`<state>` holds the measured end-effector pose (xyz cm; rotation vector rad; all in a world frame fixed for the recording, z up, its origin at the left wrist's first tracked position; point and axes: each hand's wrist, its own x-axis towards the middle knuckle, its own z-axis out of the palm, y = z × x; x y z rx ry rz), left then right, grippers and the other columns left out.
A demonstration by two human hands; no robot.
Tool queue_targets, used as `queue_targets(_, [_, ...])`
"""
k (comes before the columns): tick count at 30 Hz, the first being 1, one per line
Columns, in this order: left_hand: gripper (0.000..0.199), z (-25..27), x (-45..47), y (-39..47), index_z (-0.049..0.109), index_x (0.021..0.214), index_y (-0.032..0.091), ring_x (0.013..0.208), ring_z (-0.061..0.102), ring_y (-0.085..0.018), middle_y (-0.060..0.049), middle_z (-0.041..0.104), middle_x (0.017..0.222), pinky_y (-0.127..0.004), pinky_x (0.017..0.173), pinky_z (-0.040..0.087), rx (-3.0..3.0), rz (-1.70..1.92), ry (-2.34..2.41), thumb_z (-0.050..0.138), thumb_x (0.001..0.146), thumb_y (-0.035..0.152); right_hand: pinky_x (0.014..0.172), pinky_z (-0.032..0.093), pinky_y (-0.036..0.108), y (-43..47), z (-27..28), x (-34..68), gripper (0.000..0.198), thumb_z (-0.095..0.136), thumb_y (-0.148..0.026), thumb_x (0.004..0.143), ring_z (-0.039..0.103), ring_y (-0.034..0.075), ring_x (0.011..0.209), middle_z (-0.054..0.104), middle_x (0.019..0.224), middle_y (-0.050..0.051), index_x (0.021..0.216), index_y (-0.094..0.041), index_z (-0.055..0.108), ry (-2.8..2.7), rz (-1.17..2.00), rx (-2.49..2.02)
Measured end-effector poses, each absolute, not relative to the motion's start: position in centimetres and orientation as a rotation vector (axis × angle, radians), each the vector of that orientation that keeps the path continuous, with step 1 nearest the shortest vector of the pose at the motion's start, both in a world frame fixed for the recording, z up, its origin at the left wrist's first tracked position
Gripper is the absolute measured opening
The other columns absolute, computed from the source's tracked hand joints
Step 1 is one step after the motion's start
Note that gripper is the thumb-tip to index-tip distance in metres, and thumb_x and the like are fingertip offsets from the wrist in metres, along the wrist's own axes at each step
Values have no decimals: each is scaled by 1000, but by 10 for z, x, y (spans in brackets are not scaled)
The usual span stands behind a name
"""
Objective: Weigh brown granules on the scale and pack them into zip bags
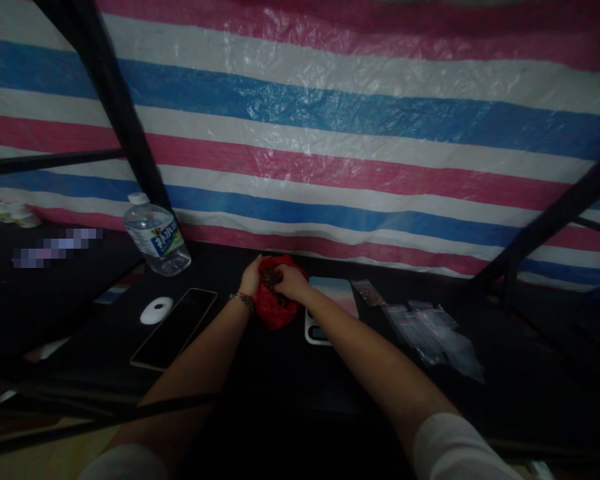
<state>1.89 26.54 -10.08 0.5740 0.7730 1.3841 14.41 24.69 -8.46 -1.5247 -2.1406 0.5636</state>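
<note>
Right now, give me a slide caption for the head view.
The left hand holds a red plastic bag while the right hand reaches into its brown contents, beside a digital scale.

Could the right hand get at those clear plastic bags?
Probably yes: the clear plastic bags lie uncovered on that side, with nothing tall between, though the right hand is busy at the red plastic bag and would have to leave it first.

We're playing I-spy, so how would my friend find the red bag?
Look below the striped sheet to the black table. Near its middle, the left hand holds the bag; unlike the flat, pale scale beside it, it's crumpled and red.
</note>
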Motion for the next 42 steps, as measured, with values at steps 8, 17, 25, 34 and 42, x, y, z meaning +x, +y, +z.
queue_targets(8, [38, -101, 15, 267, 64, 96, 9, 68, 68, -22, -9, 71, 75, -35, 73, 54, 555, 1384, 781, 44, 89, 40, 79, 49, 28, 253, -93, 140, 38, 69, -10, 63, 65, 19, 86, 70, 95, 1, 99, -22, 65, -1967, 720, -1312])
queue_targets(17, [42, -98, 14, 263, 64, 96, 10, 70, 68, -23, -9, 70, 75, -37, 73, 53, 510, 1383, 743, 43, 88, 46, 84, 48, 31, 250, -83, 154, 41, 73, -15, 62, 63, 17, 90, 67, 99, 2, 101, -19, 62, -1885, 768, -1327])
queue_targets(25, [41, -92, 16, 260, 64, 92, 10, 82, 69, -27, -12, 71, 80, -41, 79, 53, 469, 1362, 715, 42, 89, 44, 82, 47, 30, 241, -73, 165, 38, 70, -18, 63, 61, 18, 90, 66, 98, 2, 100, -20, 59, -2028, 578, -1451])
queue_targets(34, [43, -97, 18, 262, 67, 88, 10, 83, 68, -26, -11, 71, 77, -39, 81, 52, 574, 1345, 706, 43, 88, 45, 74, 46, 28, 237, -58, 153, 21, 64, -17, 67, 65, 22, 84, 71, 88, 7, 87, -19, 69, -2258, 355, -1553])
queue_targets(42, [15, -102, 14, 267, 70, 72, 18, 90, 63, -22, -5, 70, 75, -26, 90, 44, 969, 1525, 1033, 59, 82, 18, 69, 46, 27, 250, -65, 133, 13, 61, -18, 70, 67, 22, 77, 72, 80, 9, 78, -17, 72, -2195, 440, -1537])
